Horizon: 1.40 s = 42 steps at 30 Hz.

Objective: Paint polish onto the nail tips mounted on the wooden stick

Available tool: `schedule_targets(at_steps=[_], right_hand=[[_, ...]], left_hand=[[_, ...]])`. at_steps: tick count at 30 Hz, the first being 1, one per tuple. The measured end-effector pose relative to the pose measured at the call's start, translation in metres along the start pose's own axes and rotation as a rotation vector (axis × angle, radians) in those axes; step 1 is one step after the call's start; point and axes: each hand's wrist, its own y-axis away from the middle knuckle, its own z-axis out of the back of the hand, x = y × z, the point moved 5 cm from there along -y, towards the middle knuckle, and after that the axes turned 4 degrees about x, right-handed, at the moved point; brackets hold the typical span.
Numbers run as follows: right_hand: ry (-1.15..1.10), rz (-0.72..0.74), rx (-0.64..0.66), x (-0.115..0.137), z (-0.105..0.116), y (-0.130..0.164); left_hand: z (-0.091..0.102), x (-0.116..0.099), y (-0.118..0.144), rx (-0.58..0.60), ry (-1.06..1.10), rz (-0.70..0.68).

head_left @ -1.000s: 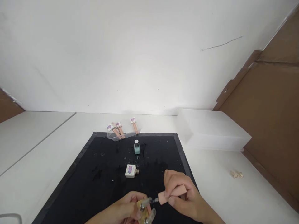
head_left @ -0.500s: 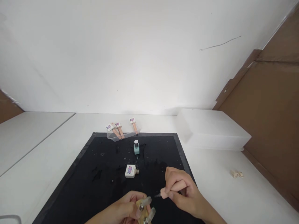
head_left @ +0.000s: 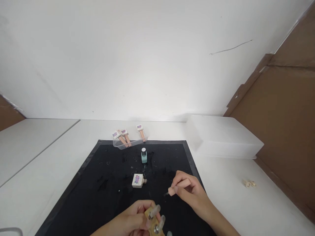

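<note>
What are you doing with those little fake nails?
A person sits at a white table with a black mat on it. The left hand holds a small holder with clear fake nails on it. The right hand holds a pink brush cap, its dark tip pointing toward the open square polish bottle. A small teal bottle stands behind, and a clear tray with more pink-capped bottles sits at the mat's far edge.

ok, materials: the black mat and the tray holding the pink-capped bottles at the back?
Black mat: looks like matte rubber or silicone, lying flat with a raised border, faint specks on it. Tray: clear, glossy plastic by the look; the bottles show through its wall.
</note>
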Motion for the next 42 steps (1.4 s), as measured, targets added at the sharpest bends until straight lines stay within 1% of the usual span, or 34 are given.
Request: schedule_targets(at_steps=[3,5,7,8,10,14,16,18,22,26,27,30,32,34,36,38,40,42], right_hand=[[-0.013,-0.038,-0.041,-0.001,0.004,-0.002],[-0.035,-0.045,-0.075,0.001,0.008,-0.004],[-0.062,-0.052,-0.120,0.001,0.012,-0.006],[-0.077,-0.061,-0.148,0.001,0.015,-0.006],[-0.111,-0.084,-0.193,0.000,0.019,-0.006],[-0.237,-0.118,-0.216,-0.004,0.022,-0.005],[-0.296,-0.139,-0.218,-0.006,0.023,-0.004],[-0.330,-0.167,-0.226,-0.008,0.023,-0.004],[-0.373,-0.217,-0.232,-0.013,0.023,-0.006],[-0.376,-0.253,-0.240,-0.016,0.022,-0.008],[-0.374,-0.258,-0.243,-0.016,0.022,-0.007],[-0.370,-0.259,-0.244,-0.017,0.021,-0.007],[-0.367,-0.260,-0.239,-0.017,0.020,-0.007],[-0.358,-0.265,-0.230,-0.016,0.019,-0.006],[-0.335,-0.269,-0.223,-0.015,0.018,-0.005],[-0.308,-0.261,-0.210,-0.014,0.017,-0.005],[-0.286,-0.245,-0.182,-0.013,0.015,-0.005],[-0.261,-0.233,-0.142,-0.013,0.012,-0.005]], left_hand=[[0.002,-0.002,-0.004,-0.012,-0.104,-0.037],[0.005,-0.001,-0.007,-0.043,-0.174,-0.067],[0.009,0.001,-0.010,-0.074,-0.266,-0.111],[0.011,0.003,-0.011,-0.071,-0.331,-0.122],[0.015,0.003,-0.012,-0.092,-0.506,-0.208],[0.025,-0.004,-0.009,-0.228,-1.034,-0.335],[0.029,-0.007,-0.007,-0.289,-1.202,-0.344],[0.031,-0.009,-0.007,-0.340,-1.287,-0.315],[0.035,-0.011,-0.006,-0.399,-1.369,-0.261],[0.032,-0.021,0.001,-0.396,-1.424,-0.245],[0.030,-0.025,0.004,-0.389,-1.443,-0.253],[0.023,-0.040,0.016,-0.386,-1.473,-0.357],[0.027,-0.051,0.024,-0.494,-1.472,-0.451],[0.037,-0.057,0.029,-0.655,-1.480,-0.536],[0.051,-0.058,0.029,-0.768,-1.493,-0.566],[0.064,-0.054,0.024,-0.780,-1.479,-0.542],[0.069,-0.050,0.018,-0.709,-1.448,-0.514],[0.069,-0.050,0.016,-0.665,-1.402,-0.496]])
